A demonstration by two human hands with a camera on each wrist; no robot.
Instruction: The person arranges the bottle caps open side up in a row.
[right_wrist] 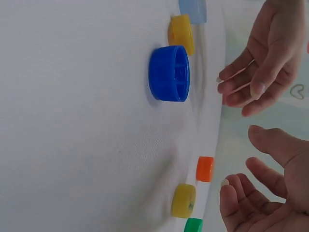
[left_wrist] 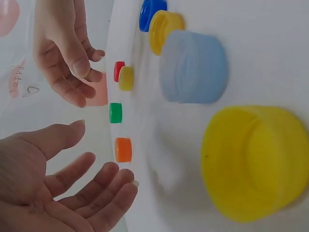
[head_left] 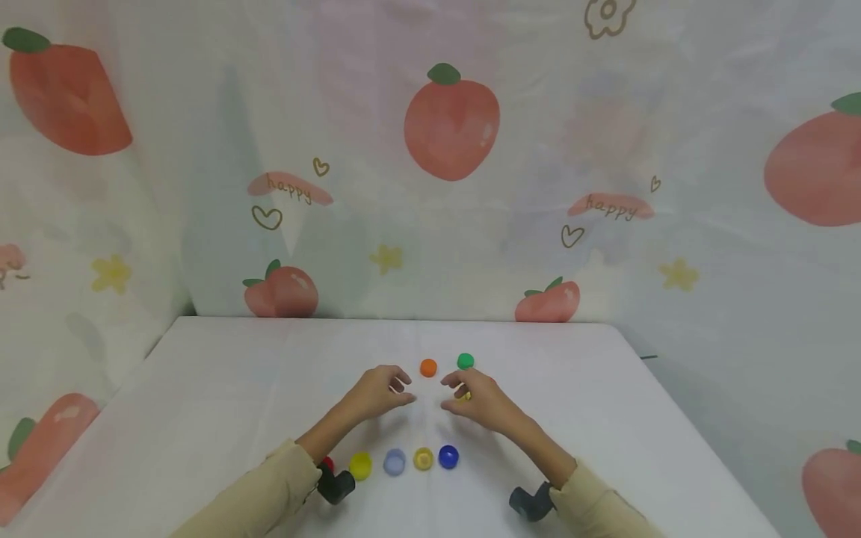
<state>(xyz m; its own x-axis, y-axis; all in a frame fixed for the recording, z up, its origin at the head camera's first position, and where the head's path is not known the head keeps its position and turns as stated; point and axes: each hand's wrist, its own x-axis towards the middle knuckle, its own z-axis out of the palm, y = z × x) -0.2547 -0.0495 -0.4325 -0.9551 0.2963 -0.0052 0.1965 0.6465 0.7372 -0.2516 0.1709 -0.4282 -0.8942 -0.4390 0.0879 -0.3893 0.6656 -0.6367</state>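
Nine small round plastic caps show on one white bench [head_left: 222, 388]: one bright yellow cap [head_left: 360, 466], one duller yellow cap [left_wrist: 126, 79], one amber-yellow cap [head_left: 423, 459], one translucent light-blue cap [head_left: 394, 462], one dark-blue cap [head_left: 448, 456], one orange cap [head_left: 428, 368], one green cap [head_left: 466, 361] and two red caps [left_wrist: 117, 71]. Two bare hands, one left hand [head_left: 379, 392] and one right hand [head_left: 486, 401], two beige cloth sleeves [head_left: 269, 486] and two black wrist devices [head_left: 335, 486]. On one pale printed cloth [head_left: 363, 90]: seven large or small pink peaches [head_left: 452, 128], three yellow flowers [head_left: 110, 274], four outlined hearts [head_left: 267, 217].

"happy" on two pink patches [head_left: 291, 188], printed backdrop [head_left: 366, 97]
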